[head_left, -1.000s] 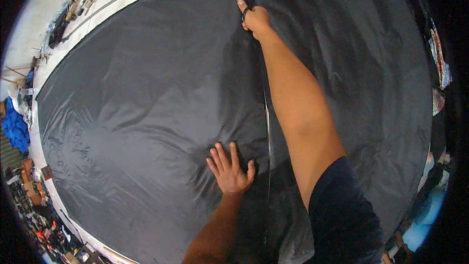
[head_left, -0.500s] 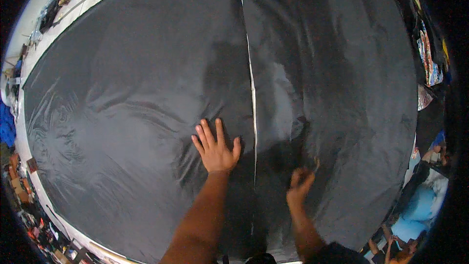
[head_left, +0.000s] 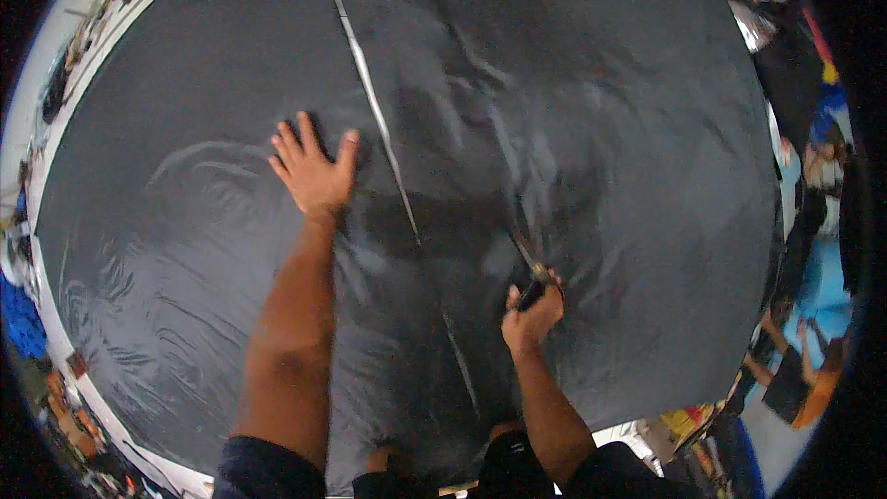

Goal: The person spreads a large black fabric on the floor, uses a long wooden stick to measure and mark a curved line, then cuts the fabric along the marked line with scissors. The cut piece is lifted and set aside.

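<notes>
A large black sheet [head_left: 647, 176], smooth and slightly shiny, spreads beneath both hands. A narrow pale slit [head_left: 374, 106] runs down it, with the white surface showing through. My left hand [head_left: 316, 171] lies flat on the sheet left of the slit, fingers spread. My right hand [head_left: 536, 319], right of the slit, is closed around a pair of scissors [head_left: 530, 288] with black handles and a brass-coloured pivot. Their thin blades point away and a little left, over the sheet. Whether the blades touch the sheet I cannot tell.
The white table edge [head_left: 57, 323] curves along the left. Past it lie a blue cloth [head_left: 20, 319] and cluttered small items. At the right are light-blue material [head_left: 822, 282] and another person's arms [head_left: 804, 351]. A yellow and red package [head_left: 688, 420] lies at the lower right.
The view has shifted and turned. My left hand now lies farther up and left in view, still flat. My right hand has shifted up and left with the scissors, which now show more clearly.
</notes>
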A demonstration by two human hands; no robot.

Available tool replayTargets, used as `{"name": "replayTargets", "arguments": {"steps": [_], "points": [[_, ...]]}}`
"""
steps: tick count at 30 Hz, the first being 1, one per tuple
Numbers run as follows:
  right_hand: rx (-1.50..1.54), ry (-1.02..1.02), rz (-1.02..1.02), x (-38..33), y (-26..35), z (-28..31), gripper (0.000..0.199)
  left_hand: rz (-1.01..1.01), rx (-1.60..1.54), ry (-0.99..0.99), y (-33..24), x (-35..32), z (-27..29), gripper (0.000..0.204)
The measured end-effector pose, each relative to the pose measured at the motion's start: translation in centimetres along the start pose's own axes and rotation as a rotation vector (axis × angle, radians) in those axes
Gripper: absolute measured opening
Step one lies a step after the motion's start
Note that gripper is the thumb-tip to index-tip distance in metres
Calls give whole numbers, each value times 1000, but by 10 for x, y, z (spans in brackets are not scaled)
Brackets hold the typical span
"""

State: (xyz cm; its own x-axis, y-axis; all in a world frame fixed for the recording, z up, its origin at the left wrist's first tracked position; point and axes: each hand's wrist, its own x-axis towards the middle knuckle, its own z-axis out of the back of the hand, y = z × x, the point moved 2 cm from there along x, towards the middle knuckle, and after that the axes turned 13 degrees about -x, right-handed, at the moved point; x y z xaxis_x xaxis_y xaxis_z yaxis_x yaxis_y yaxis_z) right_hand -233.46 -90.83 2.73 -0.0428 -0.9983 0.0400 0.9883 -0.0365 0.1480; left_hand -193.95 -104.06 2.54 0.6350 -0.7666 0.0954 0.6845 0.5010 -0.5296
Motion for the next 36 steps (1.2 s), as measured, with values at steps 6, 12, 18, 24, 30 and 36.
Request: {"name": "replayTargets", "arguments": {"steps": [6, 12, 18, 24, 30, 36], "points": [[81, -141, 31, -6, 1, 0, 68, -92, -610, 41, 14, -12, 89, 70], [346, -70, 37, -15, -40, 11, 65, -58, -364, 582, 30, -278, 161, 53], [326, 164, -78, -139, -154, 141, 52, 521, -346, 699, 221, -625, 336, 64], [38, 187, -80, -345, -339, 163, 42, 799, 273, 855, 373, -922, 412, 38], [174, 167, -55, -548, -439, 112, 29, 273, 445, 1041, 370, -1020, 343, 25], [129, 405, -378, -605, -444, 45, 28, 547, -352, 188, 326, -889, 343, 46]]}}
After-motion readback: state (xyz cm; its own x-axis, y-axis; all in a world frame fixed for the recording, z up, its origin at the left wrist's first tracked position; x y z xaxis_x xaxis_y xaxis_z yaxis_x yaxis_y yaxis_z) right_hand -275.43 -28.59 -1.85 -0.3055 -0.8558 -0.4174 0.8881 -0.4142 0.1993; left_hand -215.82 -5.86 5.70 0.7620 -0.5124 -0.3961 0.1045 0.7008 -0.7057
